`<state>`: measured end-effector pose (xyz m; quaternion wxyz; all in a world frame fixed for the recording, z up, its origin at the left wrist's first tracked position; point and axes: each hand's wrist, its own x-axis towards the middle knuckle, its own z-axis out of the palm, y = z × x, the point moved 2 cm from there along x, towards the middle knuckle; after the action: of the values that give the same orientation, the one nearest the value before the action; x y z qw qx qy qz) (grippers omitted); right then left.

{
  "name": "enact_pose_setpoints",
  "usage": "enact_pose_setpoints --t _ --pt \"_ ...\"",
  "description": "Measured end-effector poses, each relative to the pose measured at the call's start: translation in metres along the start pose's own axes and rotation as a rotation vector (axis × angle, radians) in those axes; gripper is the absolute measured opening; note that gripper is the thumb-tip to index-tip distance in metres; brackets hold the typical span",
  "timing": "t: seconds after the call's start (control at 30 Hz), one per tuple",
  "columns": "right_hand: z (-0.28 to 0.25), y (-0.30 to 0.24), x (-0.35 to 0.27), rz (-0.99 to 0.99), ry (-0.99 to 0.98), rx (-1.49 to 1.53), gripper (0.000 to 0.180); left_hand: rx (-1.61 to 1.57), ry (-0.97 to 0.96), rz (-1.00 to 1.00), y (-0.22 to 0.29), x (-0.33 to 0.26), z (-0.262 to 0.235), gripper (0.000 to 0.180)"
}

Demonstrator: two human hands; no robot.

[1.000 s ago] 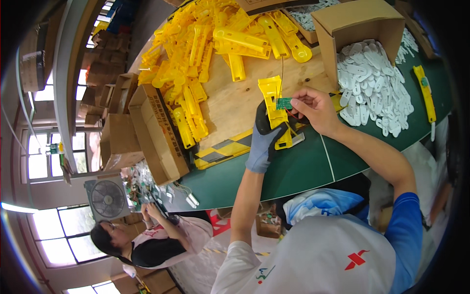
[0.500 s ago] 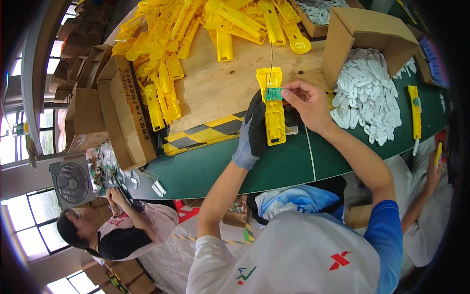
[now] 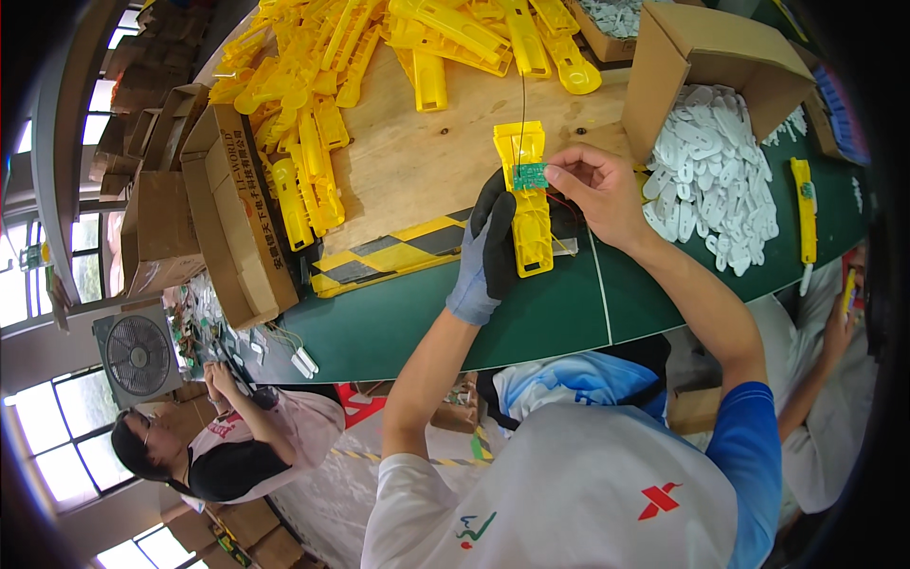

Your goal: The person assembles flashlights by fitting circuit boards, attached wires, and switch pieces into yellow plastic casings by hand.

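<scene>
My left hand (image 3: 486,248), in a grey and black glove, is closed round a long yellow plastic housing (image 3: 533,242) held above the bench edge. Across the housing's middle lies a small green circuit board (image 3: 530,176). My bare right hand (image 3: 599,194) pinches the board's right end between thumb and fingertips. A thin black wire (image 3: 523,100) rises from the board over the housing's top, and a red wire shows beneath my right fingers. How far the board sits inside the housing I cannot tell.
Many yellow housings (image 3: 313,95) are heaped on the wooden board at the back left. White plastic pieces (image 3: 706,175) spill from a cardboard box (image 3: 725,43) at the right. Yellow-black tape (image 3: 389,254) marks the wood's front edge. An open carton (image 3: 237,218) and a seated co-worker (image 3: 227,441) are on the left.
Both hands keep their hold on the housing and the circuit board, with barely any movement. The whole view has shifted slightly.
</scene>
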<state>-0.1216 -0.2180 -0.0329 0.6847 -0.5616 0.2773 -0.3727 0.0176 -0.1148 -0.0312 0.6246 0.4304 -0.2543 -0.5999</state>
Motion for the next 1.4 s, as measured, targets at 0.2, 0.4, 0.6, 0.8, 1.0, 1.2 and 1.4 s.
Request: enact_pose_setpoints --t 0.2,0.4,0.6,0.8,1.0,1.2,1.4 --pt "0.003 0.0 0.0 0.012 0.015 0.016 0.015 -0.007 0.015 0.003 0.001 0.0 0.0 0.05" --pt "0.003 -0.001 -0.001 0.005 0.011 -0.018 0.015 -0.055 -0.035 -0.002 0.003 -0.001 0.001 0.047" --pt "0.004 0.0 -0.004 -0.02 0.011 -0.084 0.015 0.142 0.152 -0.029 -0.006 0.004 0.008 0.03" --pt "0.01 -0.008 -0.006 -0.003 0.057 -0.184 0.017 0.156 0.31 0.101 -0.007 0.004 0.013 0.02" --pt "0.019 -0.014 -0.005 0.073 0.034 -0.191 0.016 0.045 0.282 0.031 -0.003 -0.001 0.006 0.019" --pt "0.015 -0.011 -0.004 0.045 0.005 -0.267 0.022 0.08 0.225 0.064 -0.007 0.0 0.005 0.022" --pt "0.01 -0.013 -0.007 0.015 -0.032 -0.324 0.02 0.082 0.176 0.059 -0.015 0.004 0.007 0.025"
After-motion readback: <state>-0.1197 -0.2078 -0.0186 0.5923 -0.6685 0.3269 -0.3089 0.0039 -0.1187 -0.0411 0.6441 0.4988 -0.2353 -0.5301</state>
